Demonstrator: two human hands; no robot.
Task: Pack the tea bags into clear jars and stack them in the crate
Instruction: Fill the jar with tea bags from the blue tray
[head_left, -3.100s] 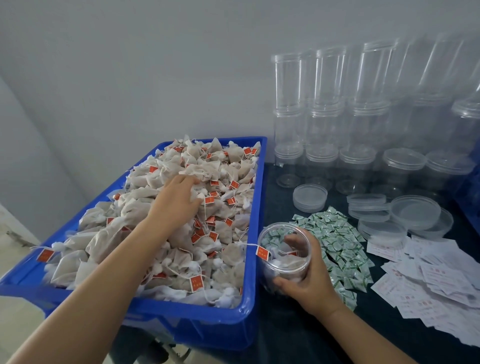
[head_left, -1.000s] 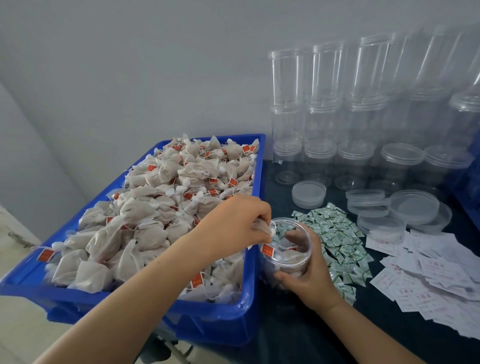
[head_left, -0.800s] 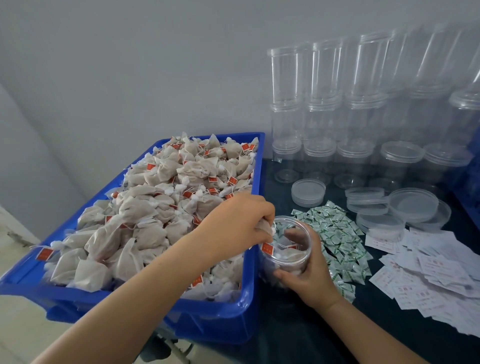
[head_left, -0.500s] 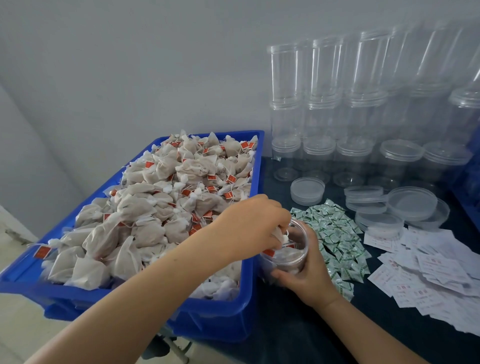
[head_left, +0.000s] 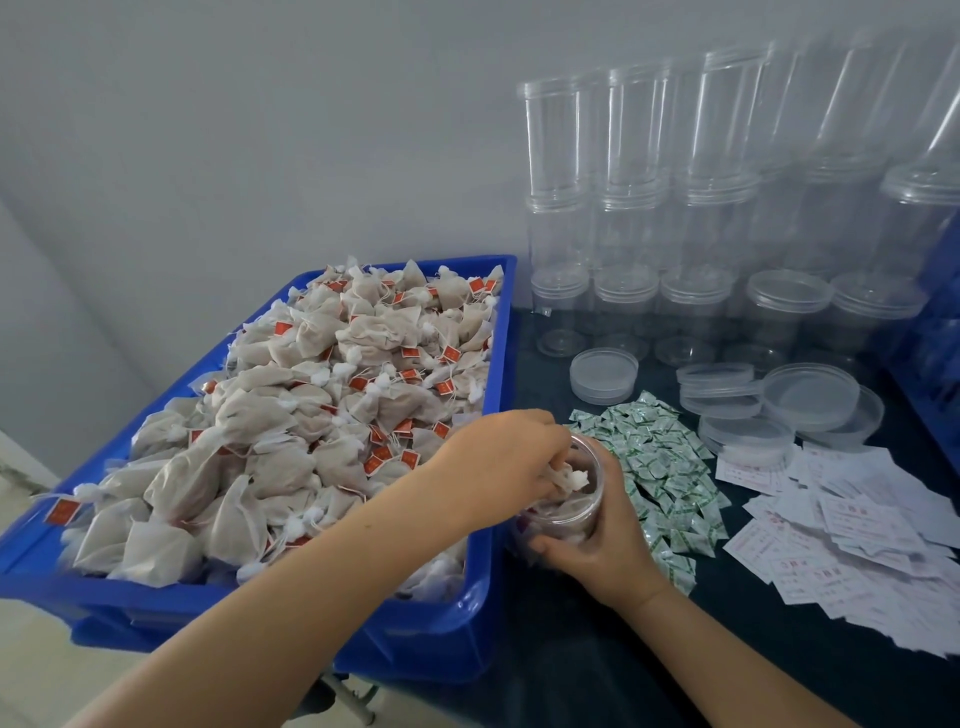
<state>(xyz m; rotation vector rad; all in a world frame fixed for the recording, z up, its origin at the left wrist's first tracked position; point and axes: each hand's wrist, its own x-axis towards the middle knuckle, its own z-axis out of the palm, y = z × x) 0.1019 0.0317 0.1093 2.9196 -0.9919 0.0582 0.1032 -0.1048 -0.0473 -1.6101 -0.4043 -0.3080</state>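
A blue crate (head_left: 496, 374) on the left is heaped with several beige tea bags (head_left: 291, 415) bearing red tags. Just right of the crate's near corner stands a clear jar (head_left: 582, 512) with tea bags inside. My right hand (head_left: 605, 545) wraps around the jar's side and holds it upright. My left hand (head_left: 498, 460) hovers over the jar's mouth, fingers curled down into it, pinching a tea bag (head_left: 569, 477) whose white knot shows inside the rim.
Stacks of empty clear jars (head_left: 628, 218) line the back wall. Loose clear lids (head_left: 602, 371) lie in front of them. A pile of small green-and-white sachets (head_left: 660, 467) and scattered white paper slips (head_left: 852, 525) cover the dark tabletop to the right.
My left hand left the tea bag pile in the crate, came right to the jar with a tea bag, and now reaches into the jar's mouth. My right hand kept holding the jar.
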